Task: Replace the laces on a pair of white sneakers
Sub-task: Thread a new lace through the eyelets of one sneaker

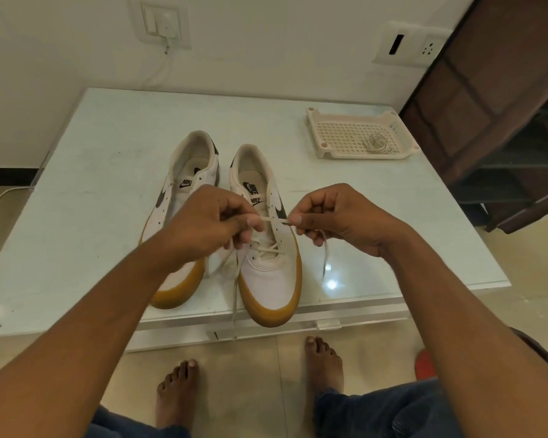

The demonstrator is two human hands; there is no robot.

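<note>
Lacing at the front edge: my left hand (209, 219) and right hand (339, 216) both pinch one lace (274, 220).

I see the lace taut between my fingertips above the sneaker (268, 273), whose toe reaches the table's (76, 184) front edge; a loose end hangs over that edge. The second sneaker (179, 213) sits just beside it, leftward. At the far right corner, a perforated tray (361, 155) holds a coiled lace (375, 143).

home | tiled floor (244, 368), wall switch (162, 22), low glass-topped table (76, 216)
</note>
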